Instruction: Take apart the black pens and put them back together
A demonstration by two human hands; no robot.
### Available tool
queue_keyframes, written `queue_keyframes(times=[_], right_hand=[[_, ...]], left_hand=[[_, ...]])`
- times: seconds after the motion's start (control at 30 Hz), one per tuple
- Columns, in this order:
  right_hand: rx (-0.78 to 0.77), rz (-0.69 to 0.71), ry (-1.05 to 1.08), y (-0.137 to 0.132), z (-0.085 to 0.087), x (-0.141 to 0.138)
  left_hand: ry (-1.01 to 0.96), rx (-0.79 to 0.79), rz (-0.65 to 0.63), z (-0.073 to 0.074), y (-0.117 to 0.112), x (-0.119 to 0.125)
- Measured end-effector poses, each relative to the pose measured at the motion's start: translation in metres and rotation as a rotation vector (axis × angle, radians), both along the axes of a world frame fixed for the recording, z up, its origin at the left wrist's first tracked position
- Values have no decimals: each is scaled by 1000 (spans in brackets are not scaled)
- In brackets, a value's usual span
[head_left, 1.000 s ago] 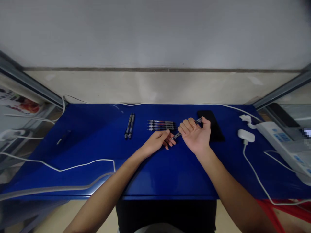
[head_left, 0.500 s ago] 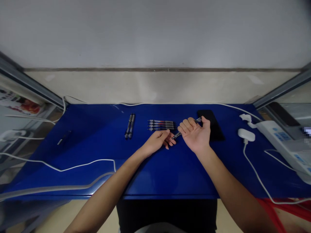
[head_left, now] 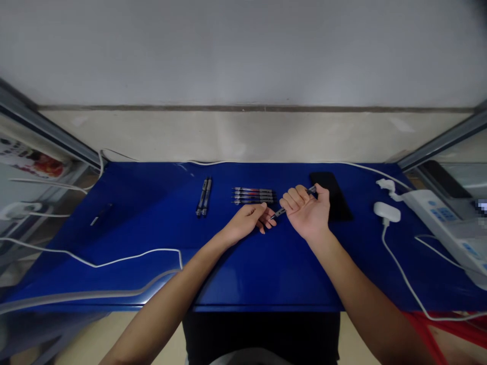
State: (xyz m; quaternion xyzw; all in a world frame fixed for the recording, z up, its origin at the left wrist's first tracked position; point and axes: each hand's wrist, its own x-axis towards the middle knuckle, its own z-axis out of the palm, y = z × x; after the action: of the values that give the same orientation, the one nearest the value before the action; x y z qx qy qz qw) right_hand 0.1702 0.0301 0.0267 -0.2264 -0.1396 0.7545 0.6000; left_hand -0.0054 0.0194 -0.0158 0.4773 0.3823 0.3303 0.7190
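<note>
Just in front of the row of pens (head_left: pixel 253 195) on the blue table (head_left: pixel 243 263), the right hand (head_left: pixel 307 212) is curled palm-up around a pen (head_left: pixel 280 211). The left hand (head_left: pixel 248 223) pinches that pen's near tip. A black phone (head_left: pixel 332 202) lies right of the row, two pens (head_left: pixel 203 196) left of it.
</note>
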Motion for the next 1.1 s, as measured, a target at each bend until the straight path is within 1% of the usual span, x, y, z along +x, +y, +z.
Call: queue_keyframes(times=[0.17,0.3,0.53,0.7,0.93,1.1], right_hand=[[35,-7,25,1,-4,1],[12,-12,39,4,-6,3],[8,8,63,1,-2,1],[-14,-30,93,2,-4,2],[-10,0,108,2,-5,3],[1,-20,108,2,-4,2]], left_hand=[[1,-8,9,0,0,0],[4,-8,12,-1,0,0],[4,1,-6,-1,0,0],[4,0,5,-1,0,0],[10,5,-1,0,0,0],[8,8,-3,-2,1,0]])
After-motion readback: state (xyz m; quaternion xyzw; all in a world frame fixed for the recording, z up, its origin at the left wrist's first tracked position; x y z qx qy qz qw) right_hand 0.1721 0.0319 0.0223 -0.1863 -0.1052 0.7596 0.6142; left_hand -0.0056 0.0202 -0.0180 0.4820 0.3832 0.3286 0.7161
